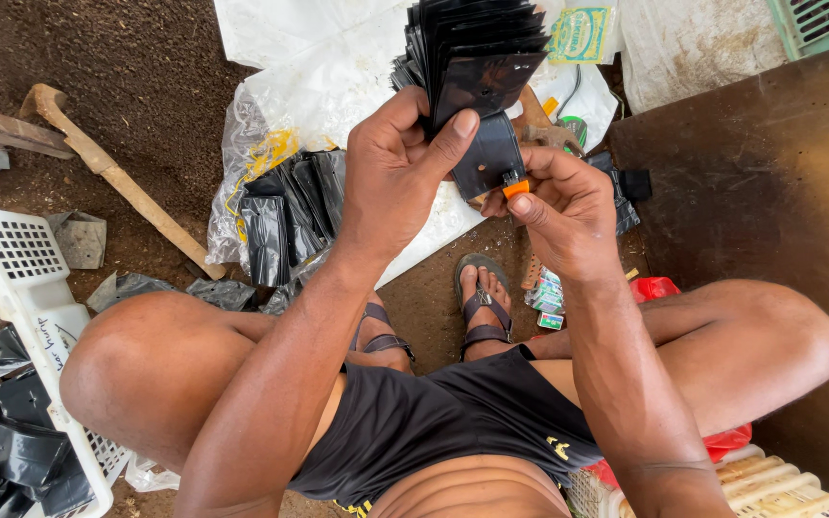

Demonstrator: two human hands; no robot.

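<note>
Black plastic bags (477, 58), fanned in a stack, sit gripped in the left hand (397, 173).
Right hand (563, 206) pinches a small orange piece (515, 188) at the lowest bag's edge, fingers closed, above the sandalled foot (482, 302).

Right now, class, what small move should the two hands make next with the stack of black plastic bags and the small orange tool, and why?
Probably press the small orange tool onto the lower edge of the front bag. The left hand grips the fanned stack of black plastic bags with its thumb across the front one, and the right hand pinches the tool against that edge.
</note>
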